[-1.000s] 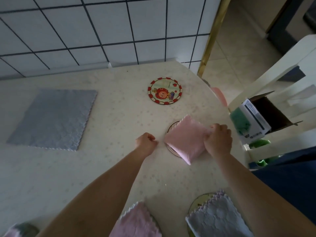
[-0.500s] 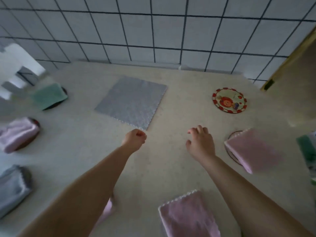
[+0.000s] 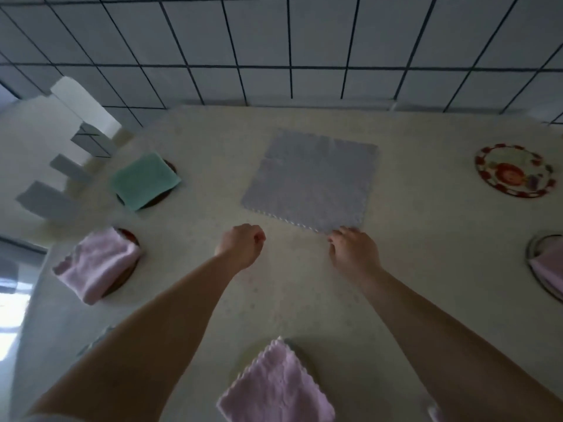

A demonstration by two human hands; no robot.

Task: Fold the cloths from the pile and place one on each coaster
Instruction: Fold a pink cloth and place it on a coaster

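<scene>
At the near right corner of the flat grey cloth (image 3: 310, 181) mid-tabletop, the right hand (image 3: 353, 254) curls its fingers onto the edge, apparently to start folding, while the left hand (image 3: 240, 245) hovers fisted, empty.

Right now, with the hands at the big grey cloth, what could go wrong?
The right hand touches only the near corner of the flat grey cloth, while the left hand is curled and holds nothing, so the fold may come out crooked. Reaching for the bare red-rimmed coaster, an arm might brush the pink folded cloth at the table's right edge off its coaster.
</scene>
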